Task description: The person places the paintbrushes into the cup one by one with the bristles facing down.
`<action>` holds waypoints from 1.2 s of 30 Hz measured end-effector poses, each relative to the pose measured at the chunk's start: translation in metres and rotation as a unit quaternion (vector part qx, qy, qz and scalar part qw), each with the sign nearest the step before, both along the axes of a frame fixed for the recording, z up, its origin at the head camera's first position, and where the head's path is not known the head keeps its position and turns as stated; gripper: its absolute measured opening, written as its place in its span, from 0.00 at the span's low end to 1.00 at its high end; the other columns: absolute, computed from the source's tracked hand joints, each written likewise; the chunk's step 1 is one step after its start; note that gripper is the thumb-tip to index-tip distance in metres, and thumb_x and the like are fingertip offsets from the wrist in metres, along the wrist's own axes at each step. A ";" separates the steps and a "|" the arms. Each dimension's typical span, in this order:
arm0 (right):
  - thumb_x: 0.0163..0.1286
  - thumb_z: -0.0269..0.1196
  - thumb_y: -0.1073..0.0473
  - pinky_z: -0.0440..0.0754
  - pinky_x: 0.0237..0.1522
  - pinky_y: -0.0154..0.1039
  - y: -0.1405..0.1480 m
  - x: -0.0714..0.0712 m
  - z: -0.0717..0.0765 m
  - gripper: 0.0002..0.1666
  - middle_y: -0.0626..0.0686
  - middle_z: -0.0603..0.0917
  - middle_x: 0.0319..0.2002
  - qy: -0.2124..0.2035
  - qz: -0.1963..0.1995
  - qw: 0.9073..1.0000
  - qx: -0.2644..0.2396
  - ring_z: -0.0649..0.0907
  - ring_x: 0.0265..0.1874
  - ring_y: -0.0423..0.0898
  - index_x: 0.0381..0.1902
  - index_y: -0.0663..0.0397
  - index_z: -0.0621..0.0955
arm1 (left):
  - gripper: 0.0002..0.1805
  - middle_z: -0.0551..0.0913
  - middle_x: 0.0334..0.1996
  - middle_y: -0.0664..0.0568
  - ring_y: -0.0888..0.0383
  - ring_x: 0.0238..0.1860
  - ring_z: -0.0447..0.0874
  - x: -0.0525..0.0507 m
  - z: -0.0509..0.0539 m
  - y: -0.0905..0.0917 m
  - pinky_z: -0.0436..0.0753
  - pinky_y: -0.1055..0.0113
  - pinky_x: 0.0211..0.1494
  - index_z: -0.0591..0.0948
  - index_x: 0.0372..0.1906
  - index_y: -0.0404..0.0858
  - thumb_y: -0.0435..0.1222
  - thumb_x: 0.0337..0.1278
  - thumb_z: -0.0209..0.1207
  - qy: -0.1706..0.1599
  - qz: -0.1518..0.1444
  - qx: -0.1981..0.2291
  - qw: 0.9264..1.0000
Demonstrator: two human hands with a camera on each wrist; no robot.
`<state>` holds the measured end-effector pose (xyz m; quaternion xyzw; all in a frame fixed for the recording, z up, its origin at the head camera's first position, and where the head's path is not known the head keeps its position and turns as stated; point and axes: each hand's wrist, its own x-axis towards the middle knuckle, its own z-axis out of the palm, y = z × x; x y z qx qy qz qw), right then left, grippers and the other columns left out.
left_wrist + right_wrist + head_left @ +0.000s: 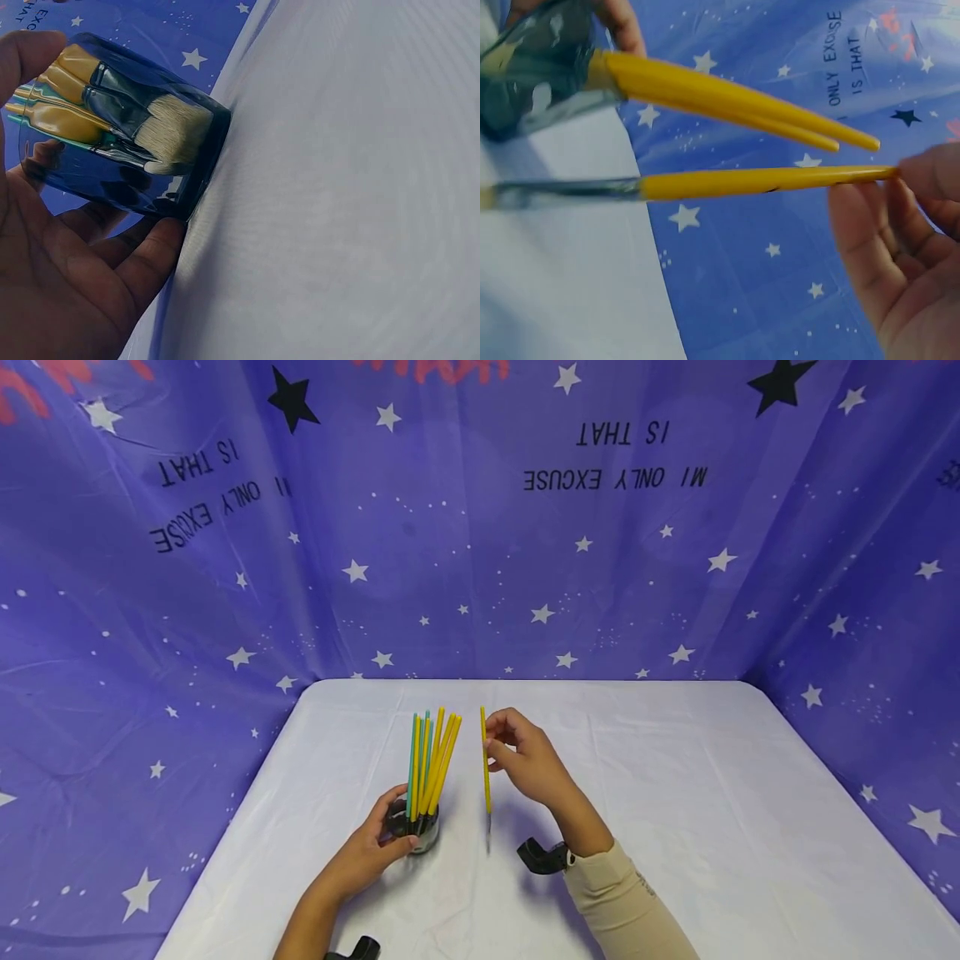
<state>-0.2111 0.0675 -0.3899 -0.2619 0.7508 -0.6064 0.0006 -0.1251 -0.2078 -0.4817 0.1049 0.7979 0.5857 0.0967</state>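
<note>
My left hand [363, 856] holds a clear cup [427, 839] on the white table, with its thumb on the near side and fingers round the far side. Several paintbrushes [437, 768] with yellow or teal handles stand in the cup, bristles down, as the left wrist view shows through the cup's wall [202, 161]. To the right of the cup, my right hand [528, 760] pinches one yellow-handled paintbrush [486, 777] by the upper part of its handle. This brush [735, 184] hangs nearly upright, tip down, apart from the cup. Its bristles are blurred in the right wrist view.
A white cloth covers the table [712, 827]. Purple curtains [480, 568] with stars and lettering rise behind and along both sides. A black wrist camera mount [543, 857] sits at my right wrist, and another [363, 948] shows at the bottom edge near my left arm.
</note>
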 end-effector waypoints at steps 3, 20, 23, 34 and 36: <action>0.72 0.57 0.70 0.85 0.34 0.43 -0.002 0.001 0.003 0.09 0.59 0.77 0.38 -0.006 -0.006 0.998 -0.067 0.82 0.35 0.50 0.49 0.64 0.73 | 0.42 0.64 0.70 0.39 0.44 0.65 0.71 -0.002 0.001 0.002 0.70 0.70 0.62 0.54 0.77 0.53 0.39 0.64 0.63 0.003 0.003 -0.002 1.000; 0.73 0.55 0.72 0.85 0.38 0.41 -0.042 0.014 -0.012 0.10 0.58 0.74 0.41 -0.020 -0.053 0.971 -0.234 0.80 0.37 0.48 0.50 0.66 0.69 | 0.41 0.66 0.69 0.40 0.44 0.65 0.71 -0.003 0.000 0.004 0.69 0.55 0.65 0.55 0.76 0.52 0.38 0.64 0.63 -0.002 0.010 0.003 1.000; 0.74 0.55 0.71 0.85 0.38 0.46 -0.049 0.016 -0.019 0.09 0.59 0.74 0.41 -0.026 -0.046 0.980 -0.190 0.80 0.38 0.51 0.50 0.66 0.70 | 0.41 0.66 0.69 0.40 0.45 0.65 0.72 -0.004 0.001 0.005 0.68 0.54 0.65 0.55 0.76 0.53 0.39 0.64 0.63 -0.004 0.011 0.000 1.000; 0.69 0.59 0.73 0.84 0.34 0.42 -0.057 0.034 -0.016 0.07 0.60 0.80 0.34 -0.005 -0.057 0.998 -0.037 0.83 0.33 0.57 0.44 0.67 0.74 | 0.41 0.66 0.69 0.40 0.47 0.65 0.71 -0.003 -0.002 0.003 0.67 0.53 0.67 0.55 0.76 0.52 0.38 0.63 0.64 -0.001 0.009 0.006 1.000; 0.69 0.61 0.71 0.82 0.33 0.37 -0.054 0.030 -0.026 0.07 0.57 0.81 0.33 -0.001 -0.060 0.998 -0.022 0.83 0.32 0.52 0.44 0.64 0.75 | 0.41 0.65 0.69 0.39 0.45 0.65 0.71 -0.003 -0.001 0.003 0.68 0.54 0.66 0.55 0.76 0.51 0.38 0.64 0.64 0.004 0.003 0.006 1.000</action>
